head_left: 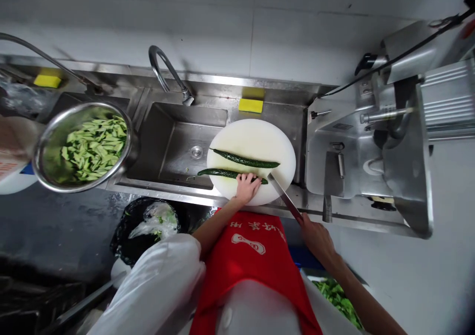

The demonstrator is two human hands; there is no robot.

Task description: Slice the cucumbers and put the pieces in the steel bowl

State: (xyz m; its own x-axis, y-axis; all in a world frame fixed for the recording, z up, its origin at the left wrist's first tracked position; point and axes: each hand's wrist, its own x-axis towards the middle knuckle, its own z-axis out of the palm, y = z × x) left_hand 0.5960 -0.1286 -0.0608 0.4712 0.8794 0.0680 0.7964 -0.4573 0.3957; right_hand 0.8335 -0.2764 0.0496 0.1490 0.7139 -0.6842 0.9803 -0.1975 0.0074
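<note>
Two long dark green cucumbers lie across a round white cutting board (256, 137) beside the sink. My left hand (248, 187) rests on the nearer cucumber (218, 172), fingers wrapped over its right part. The farther cucumber (245, 161) lies untouched above it. My right hand (315, 236) grips the handle of a knife (285, 196), whose blade points up and left over the board's right edge, its tip close to the right end of the nearer cucumber.
A metal bowl (40, 163) of sliced green pieces stands left of the sink basin (189, 137). Behind are a faucet (166, 68) and a yellow sponge (251, 106). A cleaver (334, 174) lies in the metal machine at right. A black-lined bin (128, 226) stands below.
</note>
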